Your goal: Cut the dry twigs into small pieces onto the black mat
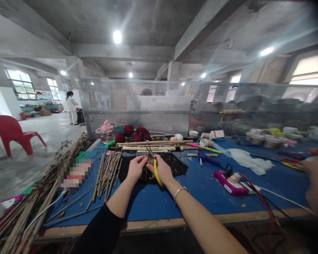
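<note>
My right hand [164, 171] is closed round a pair of yellow-handled scissors [156, 172], whose metal blades point away from me. Close beside it, my left hand [136, 168] has its fingers pinched together; a small brown bit shows between the two hands, too small to name. Both hands are over a black cloth [178, 164] strewn with brown scraps. To the left of the cloth, a bunch of cut dry sticks [107, 174] lies on the blue tabletop [198, 197].
Long dry branches [39, 201] cover the table's left edge. Dark red yarn balls [129, 130] and wooden rods [153, 143] lie at the back, before a perforated metal screen [135, 106]. Rightward are a glue gun [208, 158], a purple power strip [231, 182] and another person's hand [316, 176].
</note>
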A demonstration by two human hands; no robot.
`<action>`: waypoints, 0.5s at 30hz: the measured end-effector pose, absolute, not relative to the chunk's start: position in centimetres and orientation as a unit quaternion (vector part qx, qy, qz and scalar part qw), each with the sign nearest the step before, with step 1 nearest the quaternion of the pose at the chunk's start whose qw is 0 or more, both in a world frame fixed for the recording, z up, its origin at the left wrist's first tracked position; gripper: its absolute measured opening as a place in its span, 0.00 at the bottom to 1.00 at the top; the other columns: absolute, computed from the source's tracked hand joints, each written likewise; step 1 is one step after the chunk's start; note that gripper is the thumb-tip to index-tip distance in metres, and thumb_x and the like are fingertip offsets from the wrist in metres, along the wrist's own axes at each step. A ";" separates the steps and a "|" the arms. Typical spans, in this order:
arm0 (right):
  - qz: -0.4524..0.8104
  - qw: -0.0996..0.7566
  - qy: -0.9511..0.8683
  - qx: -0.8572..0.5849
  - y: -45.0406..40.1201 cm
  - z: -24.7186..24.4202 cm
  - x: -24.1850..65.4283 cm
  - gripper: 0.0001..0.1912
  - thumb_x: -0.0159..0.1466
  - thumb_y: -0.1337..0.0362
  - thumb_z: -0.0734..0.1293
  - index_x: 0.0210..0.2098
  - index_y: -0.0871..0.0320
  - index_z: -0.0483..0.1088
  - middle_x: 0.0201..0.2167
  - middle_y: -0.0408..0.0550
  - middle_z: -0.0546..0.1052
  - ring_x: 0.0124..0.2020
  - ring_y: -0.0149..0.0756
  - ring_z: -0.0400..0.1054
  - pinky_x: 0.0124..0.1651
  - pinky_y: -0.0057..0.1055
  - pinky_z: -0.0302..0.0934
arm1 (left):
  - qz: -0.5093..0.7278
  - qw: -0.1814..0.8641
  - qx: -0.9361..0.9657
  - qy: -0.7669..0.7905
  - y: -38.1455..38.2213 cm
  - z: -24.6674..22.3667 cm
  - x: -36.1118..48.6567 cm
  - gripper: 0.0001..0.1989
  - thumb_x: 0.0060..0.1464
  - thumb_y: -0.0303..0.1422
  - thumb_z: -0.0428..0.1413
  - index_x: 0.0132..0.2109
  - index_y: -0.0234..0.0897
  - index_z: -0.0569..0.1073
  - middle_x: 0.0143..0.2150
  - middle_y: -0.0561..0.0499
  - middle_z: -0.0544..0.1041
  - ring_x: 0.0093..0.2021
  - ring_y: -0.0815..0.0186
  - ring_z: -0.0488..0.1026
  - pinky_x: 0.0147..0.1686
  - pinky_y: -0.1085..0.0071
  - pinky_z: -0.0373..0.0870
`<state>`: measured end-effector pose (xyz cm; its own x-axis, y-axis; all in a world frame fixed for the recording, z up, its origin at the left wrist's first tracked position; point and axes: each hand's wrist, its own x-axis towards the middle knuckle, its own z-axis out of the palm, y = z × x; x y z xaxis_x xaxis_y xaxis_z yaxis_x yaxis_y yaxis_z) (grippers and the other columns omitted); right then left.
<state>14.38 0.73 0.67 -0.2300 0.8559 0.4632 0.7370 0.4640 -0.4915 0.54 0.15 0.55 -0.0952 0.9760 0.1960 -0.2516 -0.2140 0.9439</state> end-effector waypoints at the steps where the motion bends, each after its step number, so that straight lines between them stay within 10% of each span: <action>1: 0.083 0.355 -0.778 -0.512 0.8 0.7 14.4 0.23 0.57 0.54 0.62 0.49 0.55 0.57 0.40 0.48 0.72 0.37 0.37 0.68 0.35 0.28 0.55 | 0.628 0.495 0.454 0.393 0.1 0.5 0.5 0.19 0.38 0.41 0.61 0.35 0.31 0.74 0.26 0.51 0.74 0.24 0.72 0.68 0.24 0.78 0.62; 15: 0.117 0.342 -0.791 -0.493 0.6 1.0 14.4 0.16 0.56 0.53 0.64 0.41 0.53 0.62 0.33 0.44 0.73 0.33 0.34 0.68 0.31 0.24 0.52 | 0.586 0.451 0.525 0.421 -0.3 1.1 0.4 0.17 0.44 0.41 0.57 0.38 0.32 0.76 0.27 0.50 0.75 0.27 0.68 0.70 0.28 0.75 0.65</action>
<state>14.38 0.63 0.95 -0.2805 0.8605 0.4252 0.7000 0.4865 -0.5228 0.37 -0.29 1.13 -0.0418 0.9711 0.2348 -0.0863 -0.2376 0.9675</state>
